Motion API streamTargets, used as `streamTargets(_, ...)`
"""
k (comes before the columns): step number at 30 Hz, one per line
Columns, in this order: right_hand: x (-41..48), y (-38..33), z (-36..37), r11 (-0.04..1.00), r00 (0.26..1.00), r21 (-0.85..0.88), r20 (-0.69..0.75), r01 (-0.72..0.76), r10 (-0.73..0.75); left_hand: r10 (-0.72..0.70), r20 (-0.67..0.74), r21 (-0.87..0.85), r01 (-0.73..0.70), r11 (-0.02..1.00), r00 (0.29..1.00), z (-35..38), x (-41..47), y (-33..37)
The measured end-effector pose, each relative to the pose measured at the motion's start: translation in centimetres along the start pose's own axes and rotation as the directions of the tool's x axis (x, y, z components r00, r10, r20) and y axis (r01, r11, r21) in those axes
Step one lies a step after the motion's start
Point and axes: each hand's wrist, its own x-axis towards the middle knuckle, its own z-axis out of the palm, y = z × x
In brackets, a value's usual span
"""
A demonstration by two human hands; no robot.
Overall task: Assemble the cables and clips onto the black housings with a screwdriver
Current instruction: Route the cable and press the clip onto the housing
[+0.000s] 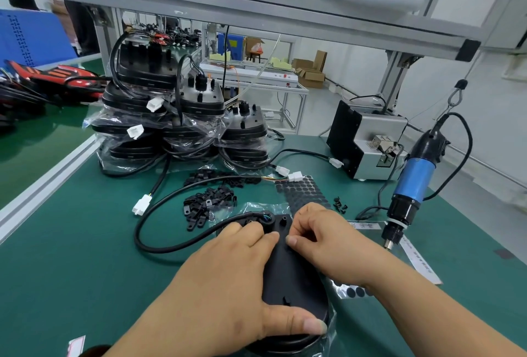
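The green mat (71,271) of the bench runs from me to its far edge. At far left on it stands a stack of bagged housings (176,117), black shells in clear plastic with cables looping out.

Nearest me, in the middle, lies the black housing (293,277) I am working on, back side up on its plastic bag. My left hand (225,271) grips it, thumb pressed on the near rim and fingers spread across the top toward the cable entry. My right hand (328,242) has its fingers curled, tips down on the housing's far half; I cannot tell whether they pinch anything.

At far right sits a grey and black feeder box (368,142). Nearer, on the right, the blue electric screwdriver (413,182) hangs tip down just above the mat.

The housing's black cable (159,242) sweeps left in a wide loop. Beyond my hands lies a sheet of round black pads (305,191), and left of it a pile of black clips (205,205). A white connector (142,205) lies left of the clips. A few black screws (340,204) sit right of the pad sheet.
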Motion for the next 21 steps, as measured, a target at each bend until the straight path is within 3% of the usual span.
streamTargets(9,-0.9,-0.4,-0.3,0.985,0.991,0.141,-0.072,-0.104,0.115,-0.007,0.004,-0.024,0.007,1.000,1.000,0.1,-0.2,-0.1)
streamTargets(14,-1.5,-0.1,-0.2,0.796,0.930,0.565,-0.128,-0.217,0.344,0.021,0.016,-0.071,-0.020,0.997,1.000,-0.2,-0.2,-0.2)
streamTargets(18,-2.5,0.2,0.9,0.662,0.877,0.723,-0.169,-0.199,0.449,0.082,0.045,-0.056,-0.079,0.995,0.996,-0.4,0.0,-0.2)
streamTargets(21,-3.3,0.2,2.1,0.655,0.866,0.728,-0.182,-0.200,0.467,0.086,0.070,0.007,-0.086,0.996,0.994,-0.4,0.3,-0.2)
